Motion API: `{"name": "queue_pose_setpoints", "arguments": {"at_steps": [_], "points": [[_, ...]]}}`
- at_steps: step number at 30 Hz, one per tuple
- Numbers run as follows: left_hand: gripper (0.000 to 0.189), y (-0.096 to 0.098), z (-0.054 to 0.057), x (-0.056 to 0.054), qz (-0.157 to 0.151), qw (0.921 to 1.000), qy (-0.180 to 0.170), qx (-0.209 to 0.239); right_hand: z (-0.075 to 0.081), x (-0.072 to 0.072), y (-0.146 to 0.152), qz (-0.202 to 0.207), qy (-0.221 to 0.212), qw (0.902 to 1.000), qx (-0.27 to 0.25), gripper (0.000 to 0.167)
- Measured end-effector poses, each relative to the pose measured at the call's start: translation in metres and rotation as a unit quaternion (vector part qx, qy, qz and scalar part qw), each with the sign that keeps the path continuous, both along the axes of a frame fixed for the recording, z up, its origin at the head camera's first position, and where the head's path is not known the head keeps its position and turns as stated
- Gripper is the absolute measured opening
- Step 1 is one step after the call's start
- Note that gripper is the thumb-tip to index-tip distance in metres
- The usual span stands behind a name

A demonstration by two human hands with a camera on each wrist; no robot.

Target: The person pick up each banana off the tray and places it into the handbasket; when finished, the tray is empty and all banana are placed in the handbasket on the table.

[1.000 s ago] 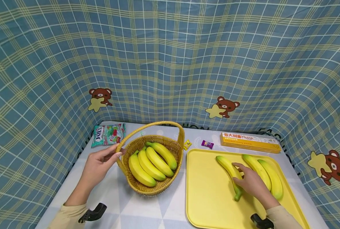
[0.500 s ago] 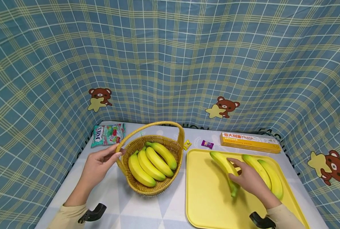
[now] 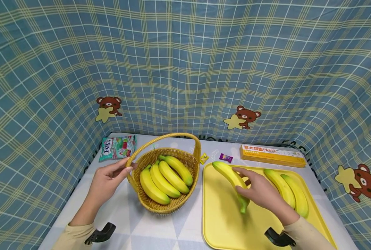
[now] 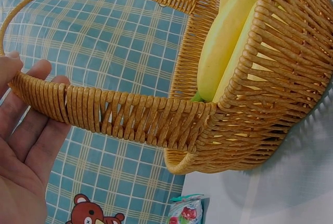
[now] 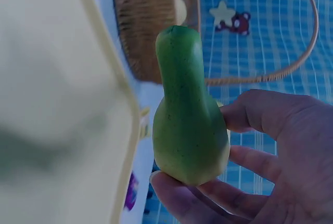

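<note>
In the head view my left hand (image 3: 105,182) pinches the handle of a woven basket (image 3: 163,208) between thumb and fingers. Several yellow bananas (image 3: 169,177) with green tips lie side by side inside it. My right hand (image 3: 263,189) grips another banana (image 3: 230,175) around its middle, raised over the left part of a yellow tray (image 3: 216,222). Seen from the right wrist, that banana's green stem end (image 5: 182,68) points at the camera, with thumb and fingers around the fruit. Two more bananas (image 3: 293,194) lie on the tray, right of my hand.
Behind the tray lies a yellow pasta box (image 3: 272,156). A purple-wrapped candy (image 3: 226,158) and a yellow-wrapped candy (image 3: 204,158) sit between basket and box. A green candy bag (image 3: 118,148) lies at the back left. A plaid curtain (image 3: 185,76) surrounds the table.
My right hand has lifted the banana off the tray and carried it left towards the basket. The left hand and the basket have stayed in place.
</note>
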State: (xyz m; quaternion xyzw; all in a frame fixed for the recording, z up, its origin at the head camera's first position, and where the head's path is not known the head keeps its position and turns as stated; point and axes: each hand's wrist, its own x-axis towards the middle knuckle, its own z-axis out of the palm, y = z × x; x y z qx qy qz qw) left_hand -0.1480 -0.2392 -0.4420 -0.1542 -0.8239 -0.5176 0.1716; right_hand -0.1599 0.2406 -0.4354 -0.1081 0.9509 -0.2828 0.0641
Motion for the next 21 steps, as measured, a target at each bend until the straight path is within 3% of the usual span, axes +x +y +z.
{"name": "queue_pose_setpoints", "arguments": {"at_steps": [11, 21], "points": [[0.037, -0.003, -0.002, -0.001, -0.001, 1.0, -0.002, -0.007, 0.011, -0.008, -0.053, 0.052, 0.011, 0.9985, -0.008, 0.061], [0.037, -0.002, -0.003, -0.001, -0.002, 1.0, 0.0, -0.008, 0.011, -0.017, -0.11, 0.127, 0.056, 0.9902, -0.016, 0.06]]}}
